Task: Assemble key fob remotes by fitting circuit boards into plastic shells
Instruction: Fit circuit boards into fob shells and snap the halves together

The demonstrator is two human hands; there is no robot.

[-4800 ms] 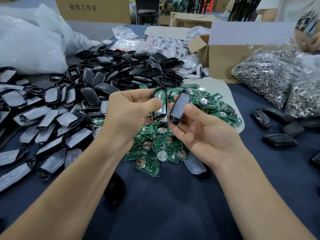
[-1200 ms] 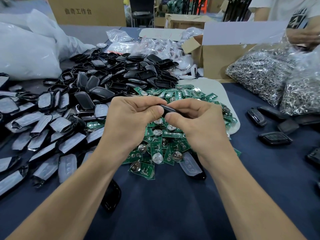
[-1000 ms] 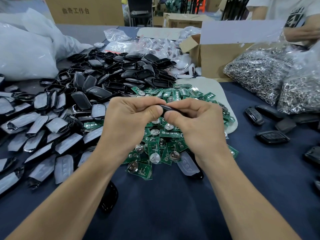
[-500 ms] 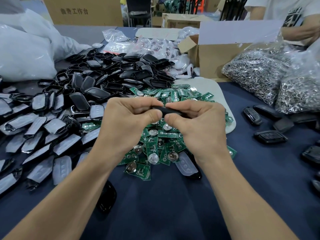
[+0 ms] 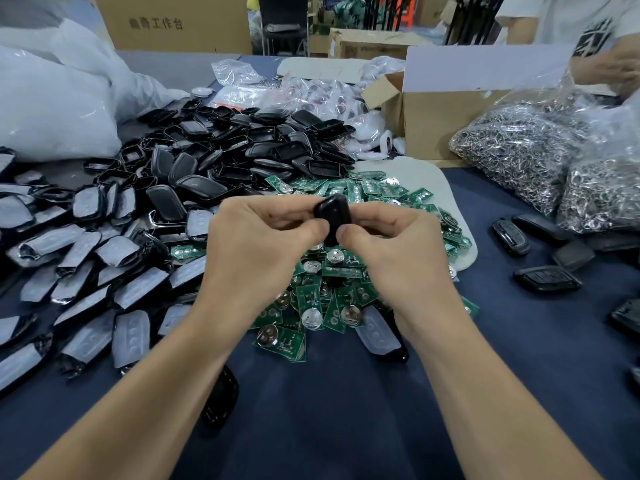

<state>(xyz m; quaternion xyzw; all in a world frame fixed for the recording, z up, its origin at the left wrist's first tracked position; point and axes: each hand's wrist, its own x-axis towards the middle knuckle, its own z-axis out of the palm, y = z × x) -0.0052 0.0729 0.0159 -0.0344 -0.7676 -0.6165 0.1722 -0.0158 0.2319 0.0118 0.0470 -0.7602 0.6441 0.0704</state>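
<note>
Both of my hands hold one black key fob shell (image 5: 333,216) above the heap of green circuit boards (image 5: 322,292). My left hand (image 5: 258,251) pinches its left side, and my right hand (image 5: 398,251) pinches its right side, thumbs pressed against the near face. The fob stands tilted, its top end showing above my fingers; its lower part is hidden. A pile of black shell halves (image 5: 242,157) lies behind, and shell halves with grey button pads (image 5: 90,268) spread to the left.
Assembled black fobs (image 5: 545,278) lie at the right on the dark blue table (image 5: 346,410). Bags of metal rings (image 5: 540,150), a cardboard box (image 5: 446,112) and white plastic bags (image 5: 52,105) stand behind. Another person (image 5: 588,32) works at the far right.
The two separate shell halves held earlier are now pressed together as one fob. Since half a second ago the fob has tipped up from lying flat between my thumbs.
</note>
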